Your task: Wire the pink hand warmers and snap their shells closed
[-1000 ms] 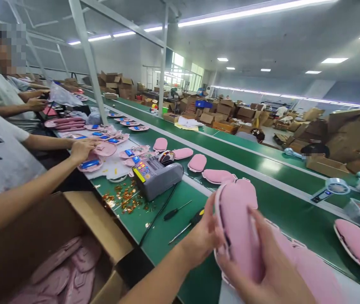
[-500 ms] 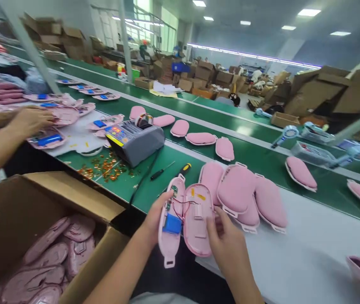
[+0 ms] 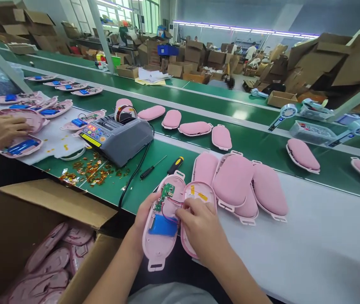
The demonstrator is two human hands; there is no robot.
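Note:
My left hand (image 3: 142, 219) grips the edge of a pink plastic shell half (image 3: 159, 250), tilted upright. Inside it are a green circuit board (image 3: 166, 192) and a blue battery pack (image 3: 163, 225). Red and black wires (image 3: 174, 202) run across to a second pink shell half (image 3: 210, 190), which has yellow tape strips inside. My right hand (image 3: 203, 228) reaches over that second half, its thumb and fingers pinched on the wires between the halves. The hand hides much of the second half's inside.
Closed pink shells (image 3: 233, 179) are piled right of my hands. A tape dispenser (image 3: 116, 137), screwdriver (image 3: 147, 172) and orange tape scraps (image 3: 93, 169) lie left. An open carton (image 3: 56, 196) of pink shells stands lower left. A co-worker's hand (image 3: 1, 131) works at far left.
My right hand has moved left from the second half's outer edge to the wires. The half in my left hand has turned to face me more. The view has shifted right.

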